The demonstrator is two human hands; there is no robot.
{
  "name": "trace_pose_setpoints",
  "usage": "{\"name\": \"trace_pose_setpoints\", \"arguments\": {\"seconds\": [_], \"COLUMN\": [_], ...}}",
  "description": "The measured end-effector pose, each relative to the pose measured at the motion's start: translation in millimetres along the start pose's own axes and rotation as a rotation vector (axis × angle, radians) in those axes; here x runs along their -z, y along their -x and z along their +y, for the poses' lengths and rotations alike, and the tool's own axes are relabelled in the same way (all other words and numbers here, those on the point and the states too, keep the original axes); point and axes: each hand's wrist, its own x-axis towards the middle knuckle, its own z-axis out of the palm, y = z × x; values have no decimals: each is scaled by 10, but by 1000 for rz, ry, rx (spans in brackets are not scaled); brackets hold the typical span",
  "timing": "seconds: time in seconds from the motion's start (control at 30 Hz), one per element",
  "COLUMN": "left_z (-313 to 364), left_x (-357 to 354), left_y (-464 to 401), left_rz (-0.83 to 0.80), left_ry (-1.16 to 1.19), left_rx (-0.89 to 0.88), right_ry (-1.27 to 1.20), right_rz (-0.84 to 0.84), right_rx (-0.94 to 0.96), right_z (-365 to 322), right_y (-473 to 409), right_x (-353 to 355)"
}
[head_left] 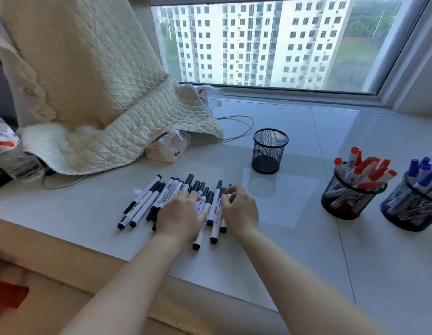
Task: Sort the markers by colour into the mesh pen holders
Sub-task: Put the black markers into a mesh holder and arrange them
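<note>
Head view: one wide-angle look down at a glossy white tiled windowsill (331, 131).
Markers: a loose row of white-barrelled, black-capped markers (147, 201) lies flat at the centre of the view, most pointing toward 1 o'clock.
Left hand (180, 217): rests palm down on the middle of the row, fingers spread nearly straight over the barrels.
Right hand (241, 210): sits at the row's 3 o'clock end, fingers curled, fingertips at one or two markers there; whether it really pinches one cannot be told.
Empty holder: a black round wire-mesh pen holder (269, 151) stands upright at 1 o'clock from the hands, apart from the row.
Red holder: a black mesh holder of red-capped markers (350, 197) stands at 3 o'clock.
Blue holder: a black mesh holder of blue-capped markers (410, 209) stands just beside it, nearer the frame edge.
Surroundings: a cream quilted blanket (89, 81) is draped at 10 o'clock, a tissue pack (168, 147) under its hem.
</note>
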Motion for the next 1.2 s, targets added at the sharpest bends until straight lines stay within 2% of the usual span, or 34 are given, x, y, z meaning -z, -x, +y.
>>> {"name": "trace_pose_setpoints", "arguments": {"seconds": [0.2,0.43,0.57,0.9,1.2], "left_z": [-6,74,159,305,419], "left_x": [-19,-22,-37,-161,-305], "left_y": [-82,-143,-195,-241,-190], "left_rz": [1,-40,-62,-136,-99], "left_ry": [-101,-106,-97,-98,-73], "left_rx": [-24,11,28,20,32], "right_ry": [266,283,261,339,438], "right_rz": [-67,-177,-145,-141,-207], "right_rx": [26,-42,-51,28,71], "right_z": [-39,-76,-27,139,236], "right_y": [-145,-186,-161,-70,-10], "right_x": [-97,-24,42,189,469]}}
